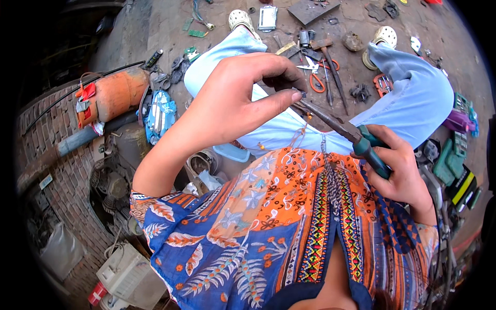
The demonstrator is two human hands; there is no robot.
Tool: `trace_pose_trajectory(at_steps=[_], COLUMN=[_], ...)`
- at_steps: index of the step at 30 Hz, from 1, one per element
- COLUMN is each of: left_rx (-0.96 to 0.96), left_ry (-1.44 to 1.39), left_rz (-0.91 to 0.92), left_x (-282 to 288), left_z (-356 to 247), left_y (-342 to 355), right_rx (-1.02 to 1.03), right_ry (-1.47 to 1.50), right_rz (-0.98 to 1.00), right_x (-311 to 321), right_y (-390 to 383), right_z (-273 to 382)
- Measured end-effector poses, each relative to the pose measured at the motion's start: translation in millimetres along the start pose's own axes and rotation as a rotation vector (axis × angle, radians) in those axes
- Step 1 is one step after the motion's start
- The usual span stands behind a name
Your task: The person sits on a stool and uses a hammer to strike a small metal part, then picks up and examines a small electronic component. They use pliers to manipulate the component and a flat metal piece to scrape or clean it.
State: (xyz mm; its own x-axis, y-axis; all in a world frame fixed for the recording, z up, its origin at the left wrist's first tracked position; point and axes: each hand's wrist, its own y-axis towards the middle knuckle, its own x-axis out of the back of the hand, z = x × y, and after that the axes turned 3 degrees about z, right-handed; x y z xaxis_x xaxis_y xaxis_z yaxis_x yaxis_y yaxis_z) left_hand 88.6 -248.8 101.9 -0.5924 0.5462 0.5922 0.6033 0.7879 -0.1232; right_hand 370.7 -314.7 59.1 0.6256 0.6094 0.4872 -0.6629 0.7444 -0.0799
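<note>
My right hand (395, 160) is wrapped round the green handles of a pair of long-nose pliers (336, 124). The pliers' long dark jaws point up and left, toward the fingertips of my left hand (243, 95). Between the thumb and curled fingers of that hand sits a small dark piece (303, 95). It is too small to name, and the jaw tips meet or nearly meet it. Both hands are raised above my lap, over light blue trousers.
On the ground between my feet lie orange-handled scissors (316, 80), a hammer (333, 67) and a flat metal block (311, 11). An orange cylinder (121, 93) and a blue plastic bag (160, 116) are at left. Green plastic cases (449, 160) lie at right.
</note>
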Motion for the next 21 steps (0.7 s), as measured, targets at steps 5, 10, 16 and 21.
trace_pose_trajectory(at_steps=[5,10,16,21], left_rx=[0.144,0.110,0.291,0.322], left_ry=[0.045,0.147,0.015,-0.111], left_rz=[0.112,0.169,0.175,0.165], left_x=[7.4,13.1,11.2,11.9], left_z=[-4.9,-6.0,-10.0,-7.5], left_y=[7.2,13.6,15.9,20.5], right_rx=[0.046,0.072,0.055,0.049], right_ry=[-0.162,-0.264,-0.453,-0.463], right_rz=[-0.039,-0.067,-0.121,-0.139], right_x=[1.1,3.3,0.8,1.9], right_y=[1.7,5.5,10.6,9.4], right_z=[-1.1,-0.4,2.7,0.2])
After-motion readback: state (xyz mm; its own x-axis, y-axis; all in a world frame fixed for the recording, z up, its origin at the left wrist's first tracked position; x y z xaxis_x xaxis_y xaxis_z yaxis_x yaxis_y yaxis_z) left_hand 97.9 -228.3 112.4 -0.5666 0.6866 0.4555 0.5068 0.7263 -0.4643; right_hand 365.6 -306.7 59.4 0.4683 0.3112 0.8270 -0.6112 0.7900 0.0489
